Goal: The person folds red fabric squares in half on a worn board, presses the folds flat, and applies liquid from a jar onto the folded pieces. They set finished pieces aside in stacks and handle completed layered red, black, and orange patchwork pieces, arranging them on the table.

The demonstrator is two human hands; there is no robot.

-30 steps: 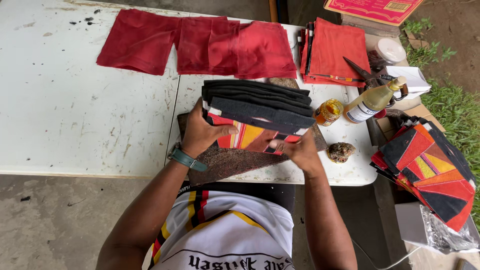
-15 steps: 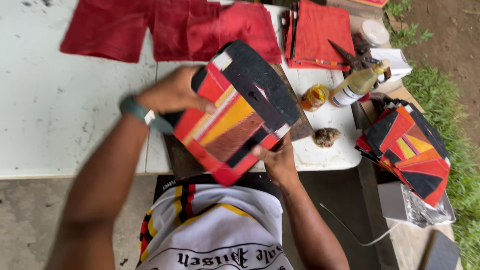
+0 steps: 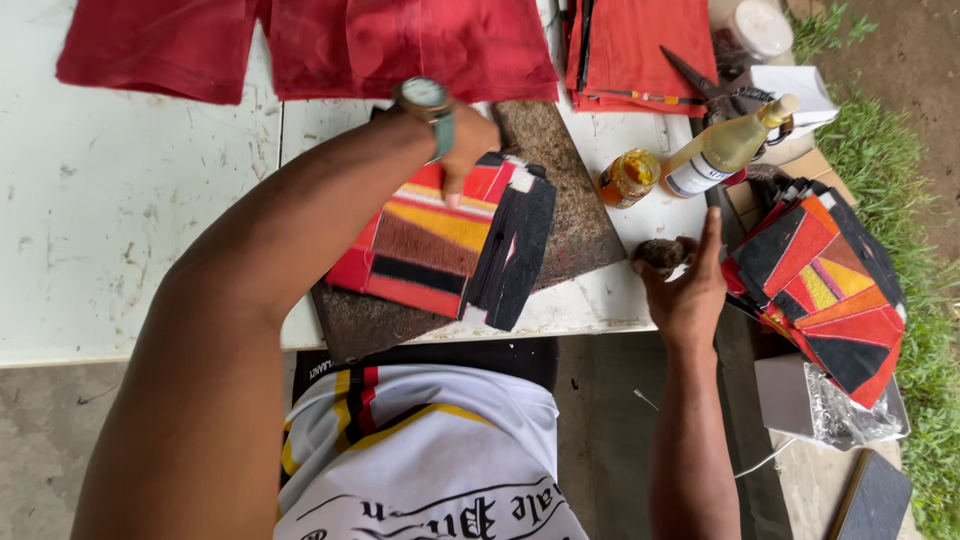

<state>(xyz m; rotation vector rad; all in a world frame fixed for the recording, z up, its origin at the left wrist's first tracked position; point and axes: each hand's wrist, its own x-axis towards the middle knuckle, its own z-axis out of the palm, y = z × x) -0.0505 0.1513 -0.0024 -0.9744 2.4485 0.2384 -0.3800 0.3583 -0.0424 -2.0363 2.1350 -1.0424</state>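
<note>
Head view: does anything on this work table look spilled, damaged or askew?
Nothing looks spilled. The patchwork stack lies tilted on the brown mat under the left hand. The bottle lies on its side, capped. The right hand touches a small brown lump.

Patchwork piece (image 3: 440,250): red, yellow, brown and black strips with a black edge, lying flat and tilted on a brown mat. Small brownish lump (image 3: 662,254): sitting at the desk edge.

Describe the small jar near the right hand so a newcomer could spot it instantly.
Start at the white table, right end, beyond the brown mat. The jar stands there beside a tilted pale-yellow bottle. It is short, with orange-yellow contents, unlike the taller bottle.
</note>
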